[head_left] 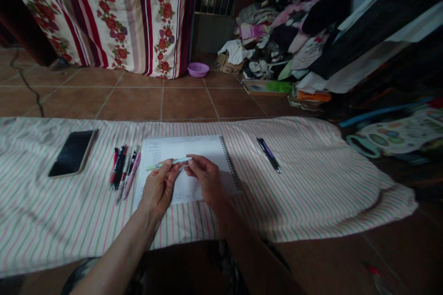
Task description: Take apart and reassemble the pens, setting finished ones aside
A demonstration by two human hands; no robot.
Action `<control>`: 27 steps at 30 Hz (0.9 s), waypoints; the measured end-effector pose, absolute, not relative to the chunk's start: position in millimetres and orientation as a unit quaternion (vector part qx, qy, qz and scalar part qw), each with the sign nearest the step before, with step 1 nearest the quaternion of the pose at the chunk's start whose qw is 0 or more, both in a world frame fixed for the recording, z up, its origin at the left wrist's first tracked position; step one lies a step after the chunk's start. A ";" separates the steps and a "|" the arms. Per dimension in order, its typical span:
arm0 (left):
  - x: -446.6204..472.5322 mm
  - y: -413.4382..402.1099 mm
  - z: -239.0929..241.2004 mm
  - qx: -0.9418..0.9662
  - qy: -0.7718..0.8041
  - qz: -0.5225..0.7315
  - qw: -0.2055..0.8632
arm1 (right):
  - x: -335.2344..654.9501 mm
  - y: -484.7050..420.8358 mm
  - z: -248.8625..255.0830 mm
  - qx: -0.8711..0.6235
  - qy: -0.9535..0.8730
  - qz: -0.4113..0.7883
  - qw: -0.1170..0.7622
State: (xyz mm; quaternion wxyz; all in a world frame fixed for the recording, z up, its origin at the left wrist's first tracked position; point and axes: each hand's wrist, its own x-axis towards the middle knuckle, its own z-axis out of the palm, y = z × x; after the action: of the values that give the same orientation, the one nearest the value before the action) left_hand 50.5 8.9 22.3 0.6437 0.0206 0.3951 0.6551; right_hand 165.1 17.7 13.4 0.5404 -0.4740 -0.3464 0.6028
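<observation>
No legible words or numbers, small print on the spiral notebook [188,188], seemingly lines, too blurred to read

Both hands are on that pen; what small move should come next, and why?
Perhaps have the right hand gently twist the end of the pale green pen: it pinches that end, while the left hand holds the barrel above the spiral notebook.
</observation>
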 end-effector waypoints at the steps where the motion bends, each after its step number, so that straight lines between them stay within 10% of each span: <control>1: 50.3 8.8 22.4 0.020 0.393 0.656 0.644 | 164.9 18.0 13.4 -0.479 -0.346 0.598 0.542; 27: 55.7 5.7 26.0 0.038 0.414 0.649 0.637 | 168.1 19.7 12.0 -0.540 -0.416 0.509 0.526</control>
State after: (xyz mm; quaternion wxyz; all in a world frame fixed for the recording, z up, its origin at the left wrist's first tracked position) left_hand 55.7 5.7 26.0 0.6372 0.0381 0.4139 0.6490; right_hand 168.1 19.7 12.0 0.5255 -0.5397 -0.4159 0.5094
